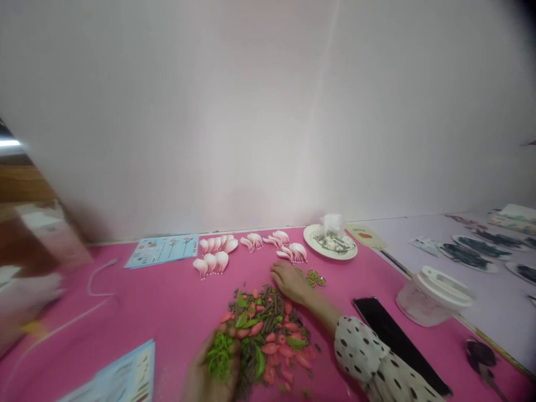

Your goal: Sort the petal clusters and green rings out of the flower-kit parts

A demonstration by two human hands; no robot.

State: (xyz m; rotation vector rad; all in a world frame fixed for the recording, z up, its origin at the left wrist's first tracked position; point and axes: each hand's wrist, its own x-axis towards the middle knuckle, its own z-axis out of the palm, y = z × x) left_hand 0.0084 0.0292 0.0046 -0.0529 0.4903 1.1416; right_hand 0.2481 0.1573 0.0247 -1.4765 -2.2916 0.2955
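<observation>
A heap of small plastic pieces [268, 326], coral pink, green and brown, lies on the pink tabletop [167, 301] in front of me. My left hand [211, 368] rests at the heap's near left edge, palm up and cupped around several bright green ring pieces [219, 356]. My right hand [290, 281], in a spotted sleeve, lies palm down on the heap's far right edge with fingers curled onto the pieces. A few green rings [315, 277] sit just right of it. Beyond are rows of pale pink petal clusters [251, 248].
A white plate [330, 243] of scraps stands at the back right, a black phone [397, 340] and a lidded clear tub [433, 293] to the right. Instruction sheets lie at back left [162, 249] and near left [121, 379]. A white cord [98, 279] and blurred boxes occupy the left.
</observation>
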